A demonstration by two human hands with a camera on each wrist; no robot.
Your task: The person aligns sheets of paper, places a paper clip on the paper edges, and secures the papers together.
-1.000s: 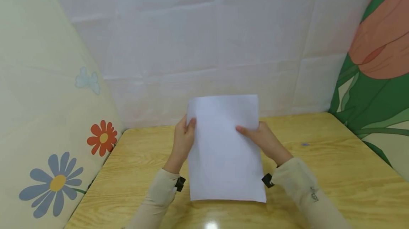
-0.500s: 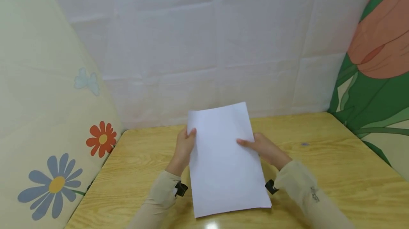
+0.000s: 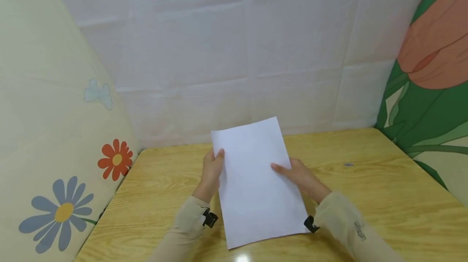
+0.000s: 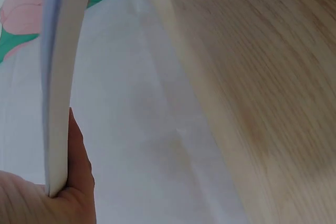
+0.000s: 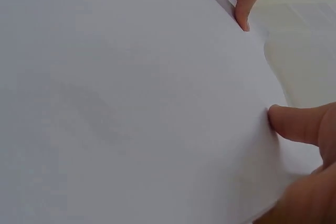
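A thick stack of white paper (image 3: pixel 257 189) is held above the table, tilted, its top edge higher at the right. My left hand (image 3: pixel 212 170) grips its left edge, thumb on the front sheet and fingers behind. On the opposite edge my right hand (image 3: pixel 301 174) pinches the stack, its thumb lying farther in over the front sheet. The left wrist view shows the side of the paper stack (image 4: pixel 63 87) seated between thumb and fingers. In the right wrist view the right thumb (image 5: pixel 296 124) presses the slightly bowed sheet. Most fingers are hidden behind the paper.
The wood-grain table (image 3: pixel 157 189) extends to both sides. A small purplish object (image 3: pixel 349 164) lies on it at the right, too small to identify. A white cloth (image 3: pixel 234 50) hangs behind, with flower-printed panels (image 3: pixel 63 213) at the sides.
The paper stack has come down and tipped, its top right corner swinging leftward and its lower edge moving right. Both hands keep their hold and have lowered a little.
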